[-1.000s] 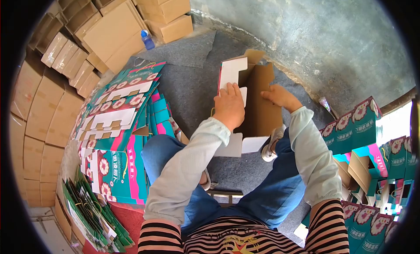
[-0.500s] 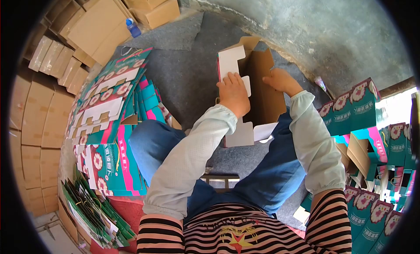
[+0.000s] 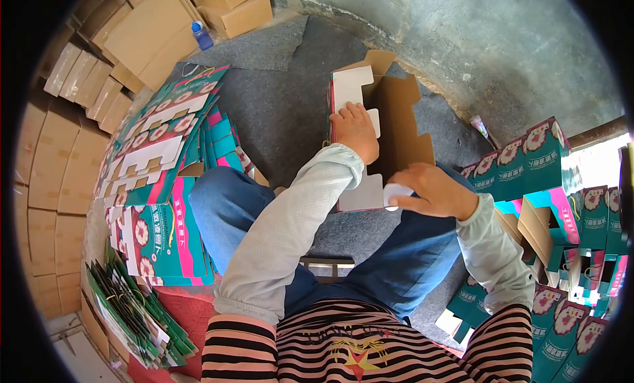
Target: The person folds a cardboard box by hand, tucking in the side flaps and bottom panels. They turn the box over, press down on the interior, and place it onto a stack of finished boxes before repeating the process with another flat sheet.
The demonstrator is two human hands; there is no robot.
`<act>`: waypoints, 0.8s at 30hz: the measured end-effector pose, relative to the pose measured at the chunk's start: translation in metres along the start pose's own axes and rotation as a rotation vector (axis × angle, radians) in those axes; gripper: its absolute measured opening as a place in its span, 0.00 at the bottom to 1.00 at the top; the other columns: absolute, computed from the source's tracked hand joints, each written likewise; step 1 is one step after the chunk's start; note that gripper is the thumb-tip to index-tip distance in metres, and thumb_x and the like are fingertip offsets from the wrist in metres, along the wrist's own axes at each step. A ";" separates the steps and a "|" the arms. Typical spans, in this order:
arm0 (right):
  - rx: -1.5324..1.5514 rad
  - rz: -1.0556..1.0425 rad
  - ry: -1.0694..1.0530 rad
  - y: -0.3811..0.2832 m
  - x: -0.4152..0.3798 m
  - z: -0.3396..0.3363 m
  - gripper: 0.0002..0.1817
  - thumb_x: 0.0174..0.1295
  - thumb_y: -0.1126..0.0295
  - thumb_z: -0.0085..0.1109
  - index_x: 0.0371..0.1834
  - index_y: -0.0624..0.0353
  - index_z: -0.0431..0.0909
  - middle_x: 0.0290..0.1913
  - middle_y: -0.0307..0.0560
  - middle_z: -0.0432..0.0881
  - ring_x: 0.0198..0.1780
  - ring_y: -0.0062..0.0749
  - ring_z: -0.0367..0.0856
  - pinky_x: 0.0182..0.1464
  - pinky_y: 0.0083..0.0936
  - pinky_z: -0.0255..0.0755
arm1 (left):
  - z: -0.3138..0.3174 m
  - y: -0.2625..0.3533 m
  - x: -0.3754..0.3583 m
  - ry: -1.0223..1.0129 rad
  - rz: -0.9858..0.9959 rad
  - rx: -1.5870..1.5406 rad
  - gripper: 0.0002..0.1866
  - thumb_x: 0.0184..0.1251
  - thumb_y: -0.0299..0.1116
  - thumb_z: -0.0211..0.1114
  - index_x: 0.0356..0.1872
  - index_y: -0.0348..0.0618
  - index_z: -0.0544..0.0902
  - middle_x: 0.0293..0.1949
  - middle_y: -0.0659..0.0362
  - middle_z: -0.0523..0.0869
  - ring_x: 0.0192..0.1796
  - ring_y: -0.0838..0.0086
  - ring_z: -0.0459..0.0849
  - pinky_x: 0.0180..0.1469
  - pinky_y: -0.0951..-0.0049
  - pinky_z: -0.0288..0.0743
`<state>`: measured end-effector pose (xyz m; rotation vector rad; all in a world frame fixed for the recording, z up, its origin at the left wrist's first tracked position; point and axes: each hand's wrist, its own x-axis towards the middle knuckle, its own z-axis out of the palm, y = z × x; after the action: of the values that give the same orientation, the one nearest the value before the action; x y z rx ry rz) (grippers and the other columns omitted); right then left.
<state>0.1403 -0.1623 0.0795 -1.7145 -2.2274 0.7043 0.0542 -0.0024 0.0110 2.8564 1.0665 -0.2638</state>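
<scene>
An open cardboard box (image 3: 396, 119), brown inside with white flaps, stands on the grey floor between my knees. My left hand (image 3: 355, 133) lies over the white flap on its left side, fingers bent against the edge. At the near right corner, my right hand (image 3: 432, 191) has its thumb and fingers around a small white end flap (image 3: 392, 195). The tips of some right fingers are hidden behind the box wall and flap.
Flat teal and pink printed cartons (image 3: 165, 132) are stacked at left, above green folded sheets (image 3: 135, 313). Brown boxes (image 3: 56, 165) line the left wall. Finished-looking teal boxes (image 3: 522, 162) stand at right. A blue bottle (image 3: 201, 36) is at the back.
My right hand has moved from the box's right wall down toward me to the near end flap. My left hand has stayed on the left flap, and the right wall leans slightly further outward.
</scene>
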 end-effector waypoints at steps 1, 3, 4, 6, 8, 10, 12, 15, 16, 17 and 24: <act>0.027 -0.006 -0.048 0.000 -0.005 -0.002 0.19 0.62 0.50 0.56 0.36 0.56 0.80 0.30 0.51 0.79 0.38 0.48 0.78 0.45 0.44 0.67 | 0.000 0.001 -0.001 -0.005 0.002 0.004 0.42 0.56 0.38 0.59 0.70 0.26 0.53 0.69 0.39 0.59 0.65 0.52 0.66 0.63 0.49 0.59; 0.044 -0.074 -0.133 -0.006 -0.012 -0.006 0.19 0.62 0.50 0.57 0.39 0.55 0.82 0.31 0.50 0.81 0.39 0.47 0.78 0.49 0.44 0.65 | 0.004 0.003 0.000 0.010 -0.009 0.040 0.42 0.55 0.38 0.59 0.69 0.27 0.55 0.69 0.39 0.59 0.65 0.51 0.65 0.63 0.49 0.58; 0.051 -0.106 -0.175 -0.008 -0.016 -0.007 0.19 0.61 0.50 0.57 0.40 0.54 0.83 0.32 0.49 0.81 0.39 0.46 0.78 0.51 0.45 0.63 | 0.007 0.005 0.001 0.018 -0.013 0.057 0.42 0.55 0.38 0.60 0.69 0.27 0.56 0.69 0.39 0.60 0.65 0.51 0.65 0.63 0.49 0.58; -0.057 -0.161 -0.176 -0.009 -0.019 -0.005 0.19 0.61 0.52 0.58 0.45 0.53 0.84 0.34 0.48 0.82 0.42 0.44 0.79 0.56 0.46 0.61 | 0.015 0.007 0.001 0.060 -0.014 0.055 0.41 0.54 0.39 0.60 0.69 0.29 0.58 0.68 0.40 0.61 0.66 0.51 0.63 0.63 0.49 0.58; -0.101 -0.198 -0.184 -0.010 -0.017 -0.006 0.18 0.61 0.54 0.58 0.44 0.54 0.84 0.36 0.48 0.82 0.42 0.44 0.79 0.55 0.44 0.65 | 0.028 0.007 0.000 0.130 -0.011 0.033 0.41 0.52 0.40 0.61 0.68 0.30 0.60 0.67 0.40 0.62 0.66 0.50 0.62 0.63 0.50 0.58; 0.053 -0.142 -0.181 0.003 -0.011 -0.005 0.16 0.62 0.56 0.57 0.42 0.57 0.83 0.36 0.49 0.81 0.42 0.44 0.79 0.52 0.40 0.68 | 0.038 0.004 -0.003 0.232 -0.007 -0.004 0.41 0.51 0.41 0.62 0.68 0.31 0.62 0.66 0.40 0.63 0.66 0.51 0.61 0.62 0.50 0.58; 0.011 -0.046 -0.133 0.013 -0.005 0.000 0.15 0.62 0.59 0.56 0.39 0.59 0.81 0.35 0.50 0.80 0.41 0.45 0.79 0.48 0.36 0.71 | 0.045 -0.005 -0.006 0.297 0.038 -0.095 0.41 0.52 0.47 0.64 0.65 0.31 0.65 0.66 0.40 0.63 0.66 0.50 0.61 0.62 0.51 0.59; -0.348 0.118 0.068 0.024 0.011 0.021 0.14 0.58 0.60 0.60 0.34 0.60 0.76 0.32 0.49 0.76 0.39 0.44 0.78 0.43 0.32 0.74 | 0.044 -0.018 -0.014 0.367 0.127 -0.234 0.37 0.57 0.52 0.62 0.58 0.30 0.70 0.64 0.38 0.66 0.66 0.48 0.62 0.63 0.52 0.59; -0.416 0.142 0.081 0.029 0.019 0.027 0.15 0.56 0.59 0.62 0.35 0.59 0.76 0.33 0.48 0.77 0.40 0.43 0.79 0.43 0.32 0.74 | 0.049 -0.019 -0.014 0.390 0.140 -0.274 0.35 0.58 0.52 0.61 0.57 0.29 0.71 0.63 0.37 0.67 0.66 0.48 0.62 0.63 0.51 0.59; -0.483 0.167 0.093 0.033 0.026 0.032 0.16 0.54 0.58 0.64 0.36 0.59 0.77 0.34 0.47 0.77 0.40 0.42 0.79 0.42 0.32 0.74 | 0.054 -0.020 -0.014 0.411 0.153 -0.317 0.34 0.59 0.51 0.60 0.56 0.29 0.72 0.62 0.36 0.68 0.66 0.47 0.63 0.63 0.51 0.58; -0.440 0.276 0.028 0.064 0.063 0.014 0.22 0.45 0.54 0.68 0.33 0.62 0.78 0.36 0.53 0.78 0.41 0.48 0.78 0.44 0.38 0.74 | 0.053 -0.009 -0.056 0.410 0.170 -0.402 0.39 0.59 0.56 0.60 0.58 0.26 0.71 0.64 0.35 0.65 0.69 0.45 0.59 0.68 0.50 0.52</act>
<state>0.1694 -0.0934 0.0284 -2.2498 -2.2716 0.2433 -0.0006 -0.0385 -0.0305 2.6549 0.7993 0.5096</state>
